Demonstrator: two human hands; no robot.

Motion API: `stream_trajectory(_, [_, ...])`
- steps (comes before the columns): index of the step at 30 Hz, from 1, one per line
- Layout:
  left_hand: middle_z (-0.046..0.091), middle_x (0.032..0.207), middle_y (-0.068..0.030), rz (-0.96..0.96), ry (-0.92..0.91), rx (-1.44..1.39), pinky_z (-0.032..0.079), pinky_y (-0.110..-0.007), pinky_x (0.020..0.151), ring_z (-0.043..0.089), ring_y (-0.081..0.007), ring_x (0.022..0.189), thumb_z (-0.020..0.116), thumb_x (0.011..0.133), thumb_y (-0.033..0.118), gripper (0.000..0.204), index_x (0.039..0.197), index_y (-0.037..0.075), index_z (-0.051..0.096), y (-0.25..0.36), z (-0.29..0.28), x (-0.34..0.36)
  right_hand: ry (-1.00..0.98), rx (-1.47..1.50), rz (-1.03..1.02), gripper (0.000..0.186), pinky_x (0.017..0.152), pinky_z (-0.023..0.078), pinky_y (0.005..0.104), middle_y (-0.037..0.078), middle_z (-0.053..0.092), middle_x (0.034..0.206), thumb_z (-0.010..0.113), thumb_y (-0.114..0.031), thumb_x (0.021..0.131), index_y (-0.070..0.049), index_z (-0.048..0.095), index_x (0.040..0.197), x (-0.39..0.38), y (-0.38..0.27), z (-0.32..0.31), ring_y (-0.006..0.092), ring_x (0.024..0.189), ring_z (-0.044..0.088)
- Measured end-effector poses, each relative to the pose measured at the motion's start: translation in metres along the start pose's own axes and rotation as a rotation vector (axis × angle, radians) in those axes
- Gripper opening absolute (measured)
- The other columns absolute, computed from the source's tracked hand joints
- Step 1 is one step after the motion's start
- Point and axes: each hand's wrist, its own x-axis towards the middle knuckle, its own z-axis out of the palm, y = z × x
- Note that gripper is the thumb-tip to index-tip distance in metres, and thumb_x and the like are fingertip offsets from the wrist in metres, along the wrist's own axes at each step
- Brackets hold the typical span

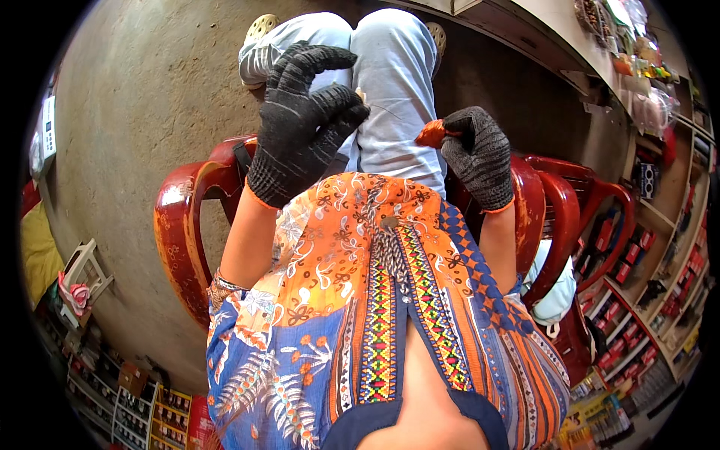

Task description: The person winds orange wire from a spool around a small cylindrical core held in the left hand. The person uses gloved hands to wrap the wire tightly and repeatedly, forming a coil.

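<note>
My left hand (304, 124), in a dark knitted glove, is raised over my lap. Its upper fingers stretch forward, while thumb and forefinger come together in a pinch. A tiny pale thing (361, 96) shows at those fingertips, too small to name. My right hand (478, 154), gloved alike, is closed at the right of my lap. From its pinched fingers a small orange-red bundle (430, 135), crumpled and soft-looking, sticks out to the left. The two hands are apart, above the light blue trousers (394, 90).
I sit in a dark red chair (180, 217), its arms on both sides. More red chairs (611, 199) stand at the right. A counter edge (540, 37) runs along the far right, with packed shelves (645, 292) below. A pale plastic stool (82, 274) is at the left.
</note>
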Motion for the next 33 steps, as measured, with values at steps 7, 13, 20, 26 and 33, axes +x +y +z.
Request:
stream_trajectory(7, [0.062, 0.104, -0.0144, -0.449, 0.047, -0.461, 0.045, -0.029, 0.082, 0.059, -0.0217, 0.089, 0.059, 0.088, 0.008, 0.013, 0.090, -0.003, 0.065, -0.028, 0.023, -0.014, -0.258, 0.896, 0.298, 0.018, 0.068, 0.050, 0.0262, 0.007, 0.059, 0.088, 0.062, -0.009, 0.073, -0.002, 0.056, 0.088, -0.007, 0.005, -0.001, 0.0154, 0.076, 0.059])
stream_trajectory(13, [0.064, 0.083, -0.0164, -0.259, 0.030, -0.161, 0.048, -0.036, 0.074, 0.062, -0.0301, 0.077, 0.068, 0.077, 0.009, 0.013, 0.080, -0.003, 0.067, -0.028, 0.046, -0.015, -0.123, 1.525, 0.303, 0.026, 0.065, 0.053, 0.0289, 0.011, 0.059, 0.091, 0.065, -0.015, 0.075, -0.001, 0.054, 0.093, -0.008, -0.007, 0.021, 0.0178, 0.076, 0.061])
stream_trajectory(20, [0.058, 0.071, -0.0152, -0.069, -0.290, -0.143, 0.044, -0.042, 0.070, 0.056, -0.0328, 0.071, 0.067, 0.069, 0.006, 0.011, 0.065, 0.001, 0.058, 0.016, 0.039, -0.018, 0.393, 0.897, 0.383, 0.022, 0.072, 0.054, 0.0290, 0.011, 0.060, 0.098, 0.059, -0.008, 0.087, 0.001, 0.051, 0.106, 0.008, -0.013, 0.033, 0.0196, 0.081, 0.064])
stream_trajectory(26, [0.059, 0.073, -0.0090, 0.039, -0.228, 0.002, 0.044, -0.040, 0.074, 0.057, -0.0279, 0.074, 0.066, 0.067, 0.013, 0.011, 0.063, 0.007, 0.059, 0.035, 0.016, -0.006, 0.279, 0.307, 0.014, 0.021, 0.070, 0.050, 0.0258, 0.008, 0.058, 0.088, 0.062, 0.003, 0.078, -0.001, 0.055, 0.097, 0.004, -0.014, 0.040, 0.0139, 0.077, 0.060])
stream_trajectory(33, [0.057, 0.072, -0.0108, 0.041, -0.303, -0.318, 0.043, -0.039, 0.066, 0.055, -0.0297, 0.070, 0.070, 0.072, 0.015, 0.016, 0.071, 0.001, 0.062, -0.007, 0.004, 0.013, -0.139, 0.634, 0.022, 0.020, 0.067, 0.051, 0.0260, 0.007, 0.058, 0.089, 0.059, 0.003, 0.073, -0.003, 0.057, 0.092, 0.009, -0.014, 0.016, 0.0149, 0.076, 0.060])
